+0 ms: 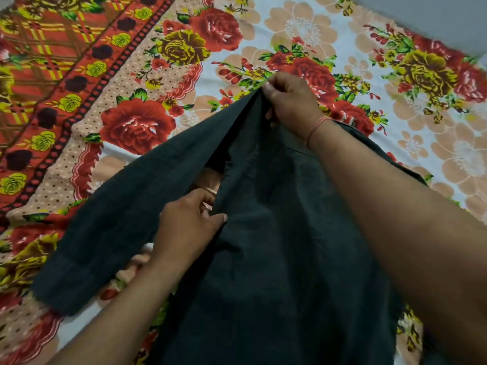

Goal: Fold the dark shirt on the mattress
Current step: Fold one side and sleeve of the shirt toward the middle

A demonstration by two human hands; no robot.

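The dark shirt [276, 259] lies across the flowered mattress sheet [303, 30], its body running toward me and one long sleeve [110, 227] stretched out to the lower left. My right hand [291, 101] pinches the shirt's far edge near the shoulder and lifts it into a ridge. My left hand [187, 227] grips a fold of the fabric where the sleeve joins the body. A small gap between the sleeve and the body shows the sheet beneath. My right forearm covers part of the shirt's right side.
The sheet has big red and yellow roses, with a red patterned border [52, 75] along the left. A grey wall or surface [434, 17] closes off the top right corner. Bare sheet lies beyond and to the right of the shirt.
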